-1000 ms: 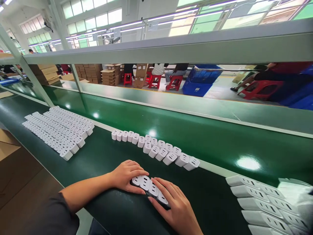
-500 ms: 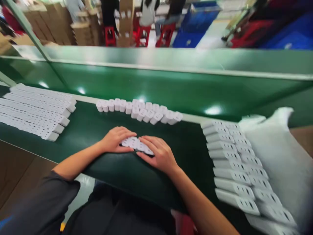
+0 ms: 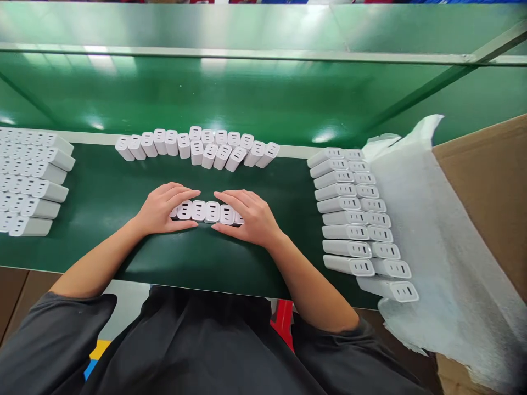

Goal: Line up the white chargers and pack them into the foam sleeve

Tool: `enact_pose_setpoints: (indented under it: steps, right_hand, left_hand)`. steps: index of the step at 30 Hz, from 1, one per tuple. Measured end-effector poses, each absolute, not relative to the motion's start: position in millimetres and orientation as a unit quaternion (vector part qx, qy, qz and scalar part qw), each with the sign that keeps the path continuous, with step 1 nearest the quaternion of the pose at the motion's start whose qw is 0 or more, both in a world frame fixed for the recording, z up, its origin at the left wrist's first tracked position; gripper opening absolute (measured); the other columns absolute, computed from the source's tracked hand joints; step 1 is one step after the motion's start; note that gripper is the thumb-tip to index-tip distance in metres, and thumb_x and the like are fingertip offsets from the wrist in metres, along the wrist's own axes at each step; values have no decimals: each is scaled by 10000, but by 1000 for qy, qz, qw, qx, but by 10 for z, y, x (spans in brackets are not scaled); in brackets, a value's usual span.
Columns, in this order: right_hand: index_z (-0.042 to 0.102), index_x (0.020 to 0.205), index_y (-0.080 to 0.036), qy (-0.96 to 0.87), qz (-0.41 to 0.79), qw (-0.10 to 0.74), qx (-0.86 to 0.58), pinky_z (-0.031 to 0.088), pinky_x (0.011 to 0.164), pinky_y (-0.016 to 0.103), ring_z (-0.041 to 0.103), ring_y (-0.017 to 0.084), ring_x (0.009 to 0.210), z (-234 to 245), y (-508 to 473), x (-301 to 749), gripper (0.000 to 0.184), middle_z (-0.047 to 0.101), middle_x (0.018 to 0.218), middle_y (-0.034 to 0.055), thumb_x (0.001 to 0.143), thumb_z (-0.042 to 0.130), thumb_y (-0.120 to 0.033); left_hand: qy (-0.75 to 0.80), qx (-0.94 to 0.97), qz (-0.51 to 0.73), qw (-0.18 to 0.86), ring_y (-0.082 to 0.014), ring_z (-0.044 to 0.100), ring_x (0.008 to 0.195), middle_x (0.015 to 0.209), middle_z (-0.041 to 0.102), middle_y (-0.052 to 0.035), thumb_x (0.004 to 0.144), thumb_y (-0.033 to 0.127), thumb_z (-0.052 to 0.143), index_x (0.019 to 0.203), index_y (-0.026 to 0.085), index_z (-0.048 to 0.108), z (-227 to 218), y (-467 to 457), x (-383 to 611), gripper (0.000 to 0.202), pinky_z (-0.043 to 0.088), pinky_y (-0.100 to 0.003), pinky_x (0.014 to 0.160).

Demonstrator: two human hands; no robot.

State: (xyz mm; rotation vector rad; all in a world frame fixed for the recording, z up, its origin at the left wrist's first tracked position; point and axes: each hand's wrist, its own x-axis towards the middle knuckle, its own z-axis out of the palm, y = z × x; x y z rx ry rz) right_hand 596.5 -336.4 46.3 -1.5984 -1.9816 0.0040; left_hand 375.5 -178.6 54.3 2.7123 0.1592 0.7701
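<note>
Left hand (image 3: 162, 209) and right hand (image 3: 247, 216), fingers loosely curled, pressed a short row of white chargers (image 3: 205, 211) together from both ends on the green worktop (image 3: 102, 186) (nothing lifted). Uneven squeeze could buckle the row.

Dark grey short-sleeved shirt (image 3: 197, 351), bare forearms

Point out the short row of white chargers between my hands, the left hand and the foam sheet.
row of white chargers (image 3: 206, 211), head view, top face.
left hand (image 3: 162, 208), head view, back.
foam sheet (image 3: 432, 247), head view, middle.
</note>
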Motion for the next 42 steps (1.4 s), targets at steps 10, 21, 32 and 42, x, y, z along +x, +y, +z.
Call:
enact_pose_setpoints:
  steps: [10, 21, 32, 42]
  right_hand:
    - [389, 1486, -200, -771, 123, 199, -592, 512, 921, 403, 648, 260, 1098, 638, -3452, 6266, 768, 624, 1326, 121, 873, 658, -577]
    - [513, 1315, -164, -777, 120, 193, -586, 490, 856, 380, 674, 253, 986, 626, -3467, 6278, 591, 687, 1139, 116, 911, 607, -585]
    - [537, 1270, -159, -781, 102, 203, -582, 503, 875, 390, 659, 252, 998, 596, -3450, 6191, 556, 673, 1142, 124, 930, 568, -597]
    - [477, 1378, -181, -808, 19, 247, -534, 486, 1015, 434, 572, 275, 1228, 584, -3455, 6057, 565, 592, 1339, 153, 944, 590, -525]
  left_hand:
    - [32, 952, 274, 133, -246, 674, 965, 1085, 722, -95, 791, 520, 767, 1300, 190, 566, 555, -1770, 3746, 640, 552, -378, 862]
    - [59, 959, 242, 135, -248, 690, 937, 1045, 733, -74, 803, 561, 732, 1247, 221, 598, 556, -1768, 3763, 576, 573, -395, 834]
    - [64, 955, 246, 153, -241, 690, 915, 1024, 736, -65, 792, 556, 744, 1226, 231, 609, 576, -1766, 3773, 559, 572, -388, 826]
    - [112, 913, 291, 263, -203, 673, 942, 1047, 728, -87, 1008, 470, 437, 1270, 183, 584, 585, -1769, 3729, 415, 548, -346, 814]
